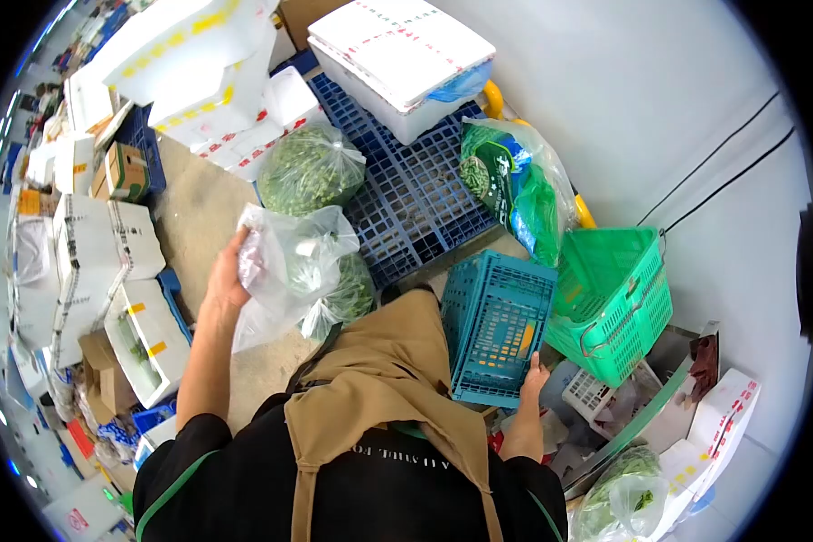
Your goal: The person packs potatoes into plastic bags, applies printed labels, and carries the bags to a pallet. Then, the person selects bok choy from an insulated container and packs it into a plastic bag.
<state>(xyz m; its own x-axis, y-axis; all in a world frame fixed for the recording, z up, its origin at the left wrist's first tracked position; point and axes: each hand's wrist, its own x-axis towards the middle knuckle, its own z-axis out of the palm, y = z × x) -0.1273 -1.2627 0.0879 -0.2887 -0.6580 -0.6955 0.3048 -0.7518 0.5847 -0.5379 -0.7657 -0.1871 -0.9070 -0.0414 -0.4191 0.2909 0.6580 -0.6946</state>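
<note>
My left hand (pixel 229 273) is closed on a clear plastic bag (pixel 289 262), which hangs out to the right of my fingers. Behind and below that bag sits a bag of leafy greens (pixel 348 294), partly covered by it. My right hand (pixel 534 378) grips the near right edge of a teal plastic crate (pixel 501 330), which is tilted beside my apron (pixel 379 352). Only some of the fingers on that hand show. Just right of the crate is a green shopping basket (pixel 623 330) with a metal handle.
Ahead lies a blue slatted pallet (pixel 406 203) bearing a lidded white foam box (pixel 402 54). A second bag of greens (pixel 312 167) rests by its left side. A printed green bag (pixel 515 181) leans near the wall (pixel 659 108). White foam boxes (pixel 140 339) line the left.
</note>
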